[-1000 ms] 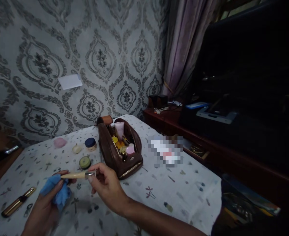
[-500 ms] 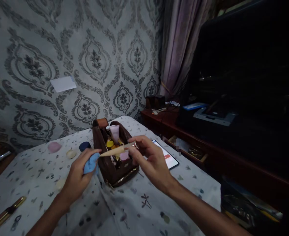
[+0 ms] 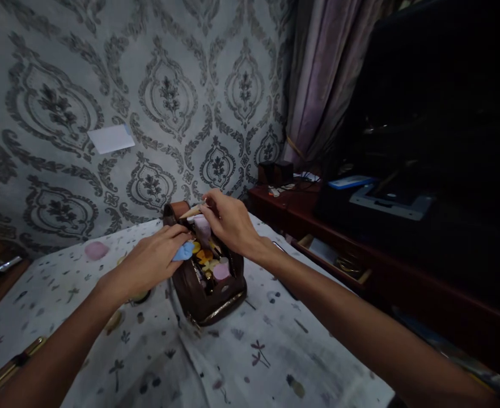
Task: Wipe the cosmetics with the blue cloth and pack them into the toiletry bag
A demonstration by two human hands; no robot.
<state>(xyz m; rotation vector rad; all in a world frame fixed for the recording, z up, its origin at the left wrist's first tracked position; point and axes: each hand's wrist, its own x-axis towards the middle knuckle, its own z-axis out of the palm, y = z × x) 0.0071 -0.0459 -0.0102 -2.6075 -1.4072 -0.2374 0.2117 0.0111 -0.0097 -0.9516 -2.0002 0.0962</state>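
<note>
My right hand (image 3: 232,221) pinches a beige cosmetic tube (image 3: 193,212) over the far end of a brown toiletry bag (image 3: 190,300). The tube's tapered end points left. At the bag's left rim is my left hand (image 3: 159,249), with a crumpled blue cloth (image 3: 183,251) held under its fingers. The bag stands unzipped on the patterned bedsheet (image 3: 233,362). Inside show a pale pink tube (image 3: 202,228), a pink round item (image 3: 221,271) and several small yellow containers. My hands hide part of the far contents.
A pink sponge-like item (image 3: 96,250) lies left of the bag. A gold and black tube (image 3: 14,365) rests at the lower left. Mostly behind my right forearm is a phone. To the right stands a dark red desk (image 3: 288,201) with a drawer (image 3: 335,260) pulled out.
Both hands have moved forward to the bag. The beige tube has gone from in front of the bag to above its far end, away from the blue cloth.
</note>
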